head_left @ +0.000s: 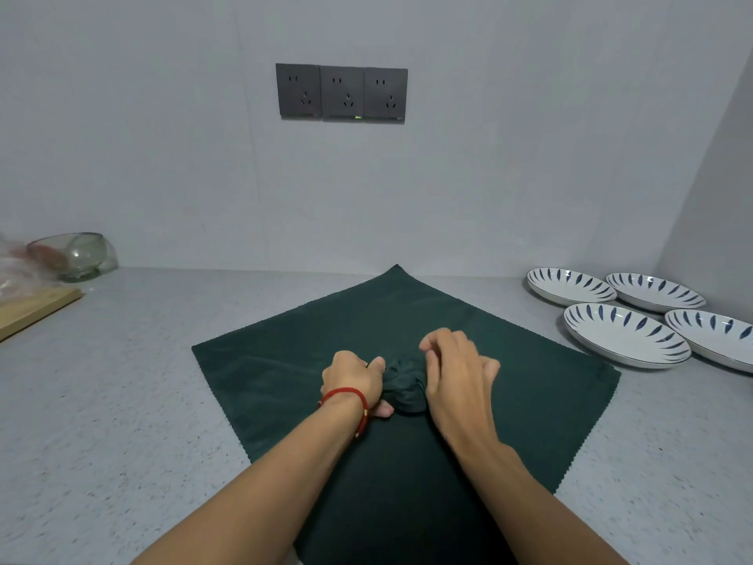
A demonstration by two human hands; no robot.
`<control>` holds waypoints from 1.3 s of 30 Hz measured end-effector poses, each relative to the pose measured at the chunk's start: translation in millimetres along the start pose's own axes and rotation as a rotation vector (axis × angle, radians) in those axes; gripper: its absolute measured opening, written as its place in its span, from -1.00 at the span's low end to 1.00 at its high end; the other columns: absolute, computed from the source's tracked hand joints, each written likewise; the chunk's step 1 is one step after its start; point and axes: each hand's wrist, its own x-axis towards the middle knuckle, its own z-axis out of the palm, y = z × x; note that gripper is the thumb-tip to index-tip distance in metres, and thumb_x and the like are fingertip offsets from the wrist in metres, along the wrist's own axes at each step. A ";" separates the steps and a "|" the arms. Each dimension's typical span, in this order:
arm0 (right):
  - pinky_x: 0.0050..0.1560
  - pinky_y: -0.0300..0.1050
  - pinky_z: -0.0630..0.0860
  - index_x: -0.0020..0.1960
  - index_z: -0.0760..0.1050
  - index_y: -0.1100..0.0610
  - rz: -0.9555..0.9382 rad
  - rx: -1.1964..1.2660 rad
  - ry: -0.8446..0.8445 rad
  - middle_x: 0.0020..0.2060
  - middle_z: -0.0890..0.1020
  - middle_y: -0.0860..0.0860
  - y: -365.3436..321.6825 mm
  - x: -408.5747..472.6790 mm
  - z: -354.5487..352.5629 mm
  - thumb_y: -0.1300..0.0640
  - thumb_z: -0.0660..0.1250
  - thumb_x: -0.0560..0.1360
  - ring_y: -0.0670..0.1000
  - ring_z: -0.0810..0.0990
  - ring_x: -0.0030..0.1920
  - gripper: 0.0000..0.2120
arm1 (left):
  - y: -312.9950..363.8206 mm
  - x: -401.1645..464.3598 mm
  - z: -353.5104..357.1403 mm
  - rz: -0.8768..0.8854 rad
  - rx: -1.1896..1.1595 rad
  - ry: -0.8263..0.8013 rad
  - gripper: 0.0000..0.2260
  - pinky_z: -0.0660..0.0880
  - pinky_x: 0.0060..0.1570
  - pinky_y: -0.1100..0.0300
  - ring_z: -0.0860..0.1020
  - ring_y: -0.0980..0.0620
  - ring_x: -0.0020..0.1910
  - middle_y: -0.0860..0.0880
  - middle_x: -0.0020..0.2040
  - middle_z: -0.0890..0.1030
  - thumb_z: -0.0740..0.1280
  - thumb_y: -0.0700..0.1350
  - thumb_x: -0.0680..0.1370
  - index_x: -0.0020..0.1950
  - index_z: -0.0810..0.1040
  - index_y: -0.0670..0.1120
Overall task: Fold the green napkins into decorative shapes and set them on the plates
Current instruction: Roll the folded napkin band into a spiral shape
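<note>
Green napkin (407, 328) spread flat on desk (122, 401), centre bunched into knot. Left hand (354, 381) grips bunch to anchor it; right hand (456, 373) beside, fingers loose, shaping. 4 plates (627, 340) wait right, unfilled.

I stand at a counter in a home kitchen. The worktop (122, 381) before me is grey speckled stone, and it meets a plain pale wall where three dark power sockets (341, 93) sit in one row. At my left I see a wooden cutting board (34, 307) and a glass bowl (75, 254) behind it. At my right four white plates (635, 316) with blue leaf marks lie near the corner.
</note>
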 end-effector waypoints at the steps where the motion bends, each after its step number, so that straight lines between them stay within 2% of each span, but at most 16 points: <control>1: 0.05 -0.09 0.33 0.00 0.49 -0.05 -0.023 0.142 -0.051 -0.11 0.54 -0.15 1.3 -0.5 -4.1 0.25 0.21 0.62 -0.12 0.51 -0.07 -0.79 | 3.3 2.0 -2.9 -0.057 -0.116 -0.044 -0.74 0.67 -0.15 -0.05 0.68 -0.20 -0.40 -0.22 -0.18 0.69 0.39 -0.02 0.58 -0.03 0.60 -0.24; 4: 0.08 -0.29 0.42 0.07 0.56 -0.07 0.009 0.453 -0.217 0.00 0.60 -0.16 -1.6 -5.2 -27.4 0.15 0.25 0.64 -0.18 0.56 0.07 -0.84 | 12.8 -4.1 -12.8 -0.165 -0.356 -0.182 -0.87 0.58 -0.56 0.12 0.63 -0.16 -0.45 -0.20 -0.25 0.58 0.30 -0.25 0.63 0.02 0.53 -0.34; 5: 0.08 -0.34 0.40 0.12 0.54 -0.12 0.008 0.474 -0.285 0.05 0.58 -0.19 -2.9 -6.9 -35.5 0.06 0.31 0.62 -0.20 0.55 0.11 -0.88 | 14.0 -6.4 -14.7 -0.194 -0.398 -0.214 -0.88 0.52 -0.62 0.18 0.60 -0.13 -0.44 -0.18 -0.28 0.56 0.24 -0.32 0.64 -0.02 0.53 -0.35; 7: 0.10 -0.41 0.38 0.19 0.47 -0.18 -0.037 0.415 -0.374 0.10 0.55 -0.27 -5.5 -6.2 -46.5 -0.10 0.41 0.53 -0.26 0.51 0.15 -0.74 | 17.4 -10.7 -21.8 -0.266 -0.459 -0.294 -0.76 0.46 -0.67 0.26 0.58 -0.08 -0.54 -0.18 -0.40 0.58 0.12 -0.39 0.65 -0.13 0.53 -0.35; 9: 0.08 -0.36 0.44 0.16 0.52 -0.16 -0.035 0.385 -0.387 0.04 0.61 -0.27 -6.2 -1.3 -54.5 -0.12 0.43 0.52 -0.27 0.57 0.07 -0.75 | 17.5 -17.1 -29.8 -0.327 -0.480 -0.408 -0.71 0.45 -0.67 0.29 0.56 -0.04 -0.62 -0.19 -0.47 0.58 0.09 -0.35 0.66 -0.16 0.52 -0.34; 11: 0.00 -0.19 0.54 0.04 0.62 -0.05 0.074 0.451 -0.508 -0.13 0.70 -0.14 -4.3 8.6 -63.9 -0.13 0.38 0.56 -0.19 0.63 -0.15 -0.82 | 16.8 -26.2 -41.9 -0.360 -0.427 -0.510 -0.73 0.43 -0.68 0.33 0.54 0.01 -0.61 -0.16 -0.48 0.55 0.10 -0.28 0.66 -0.16 0.50 -0.28; 14: -0.21 -0.11 0.49 -0.19 0.59 0.16 0.277 0.540 -0.752 -0.36 0.59 0.08 3.5 20.1 -72.1 -0.10 0.35 0.60 -0.04 0.49 -0.38 -0.64 | 16.8 -39.0 -58.2 -0.278 -0.134 -0.575 -0.75 0.41 -0.66 0.31 0.54 -0.04 -0.58 -0.13 -0.46 0.53 0.09 -0.15 0.63 -0.20 0.42 -0.16; 16: -0.29 -0.16 0.48 -0.15 0.60 0.23 0.388 0.619 -0.904 -0.34 0.57 0.13 8.4 22.6 -70.5 -0.01 0.37 0.61 -0.01 0.47 -0.38 -0.68 | 18.4 -42.7 -59.0 -0.188 0.028 -0.558 -0.71 0.48 -0.57 0.26 0.58 -0.13 -0.52 -0.17 -0.35 0.53 0.08 0.01 0.63 -0.09 0.43 -0.16; 18: -0.31 -0.15 0.52 0.04 0.59 0.27 0.444 0.626 -0.992 -0.23 0.59 0.20 11.8 21.7 -63.3 0.02 0.37 0.61 0.03 0.51 -0.33 -0.72 | 18.5 -42.9 -51.4 -0.125 0.150 -0.542 -0.58 0.58 -0.45 0.13 0.61 -0.17 -0.44 -0.20 -0.22 0.56 0.14 0.12 0.63 0.11 0.52 -0.23; 20: -0.34 -0.12 0.55 0.17 0.54 0.18 0.446 0.567 -0.981 -0.17 0.63 0.20 14.1 22.1 -56.3 0.03 0.36 0.61 0.08 0.55 -0.31 -0.76 | 19.2 -43.4 -40.7 -0.043 0.241 -0.498 -0.64 0.67 -0.28 -0.04 0.64 -0.20 -0.37 -0.27 -0.08 0.65 0.27 0.01 0.61 0.17 0.53 -0.28; 23: -0.32 -0.09 0.65 0.13 0.55 -0.01 0.294 0.391 -0.947 -0.06 0.69 0.14 12.3 26.1 -51.6 0.02 0.37 0.60 0.10 0.65 -0.24 -0.87 | 13.9 -35.5 -33.5 0.065 0.303 -0.433 -0.80 0.67 -0.11 -0.11 0.67 -0.26 -0.24 -0.37 -0.02 0.67 0.25 -0.24 0.58 0.13 0.55 -0.31; 26: -0.34 -0.11 0.64 0.15 0.54 -0.10 0.193 0.238 -0.928 -0.08 0.64 0.04 7.0 30.1 -51.7 0.07 0.33 0.60 0.06 0.65 -0.21 -0.85 | 11.5 -27.0 -32.1 0.150 0.330 -0.425 -0.85 0.68 -0.18 0.00 0.71 -0.20 -0.24 -0.25 -0.07 0.70 0.26 -0.31 0.56 -0.01 0.62 -0.23; 29: -0.39 -0.10 0.63 0.15 0.54 -0.15 0.172 0.214 -0.939 -0.05 0.61 -0.01 4.4 26.7 -50.6 -0.03 0.33 0.58 0.07 0.65 -0.23 -0.85 | 8.9 -23.4 -30.8 0.190 0.330 -0.487 -0.83 0.67 -0.08 -0.03 0.72 -0.19 -0.16 -0.13 -0.13 0.68 0.27 -0.39 0.54 -0.09 0.65 -0.26; 32: -0.39 -0.10 0.61 0.09 0.54 -0.20 0.133 0.242 -0.909 0.03 0.62 -0.02 7.8 23.5 -51.1 -0.18 0.38 0.53 0.08 0.68 -0.22 -0.84 | 11.0 -21.7 -31.7 0.197 0.362 -0.469 -0.82 0.68 -0.13 0.02 0.72 -0.13 -0.23 -0.10 -0.17 0.68 0.31 -0.37 0.53 -0.19 0.66 -0.21; 35: -0.39 -0.09 0.61 0.04 0.57 -0.18 0.105 0.270 -0.912 -0.11 0.63 -0.07 9.1 25.0 -51.0 -0.13 0.40 0.54 -0.01 0.59 -0.30 -0.90 | 13.9 -15.7 -28.6 0.189 0.347 -0.406 -0.84 0.68 -0.10 -0.02 0.72 -0.16 -0.23 -0.15 -0.15 0.71 0.33 -0.32 0.51 -0.21 0.67 -0.20; 39: -0.41 -0.36 0.45 0.04 0.56 -0.18 0.043 0.136 -0.955 -0.13 0.62 -0.10 4.3 28.8 -50.4 -0.15 0.38 0.54 -0.17 0.54 -0.34 -0.89 | 14.9 -10.8 -21.9 0.163 0.313 -0.394 -0.88 0.67 -0.15 0.00 0.71 -0.19 -0.21 -0.12 -0.26 0.69 0.36 -0.31 0.49 -0.18 0.70 -0.21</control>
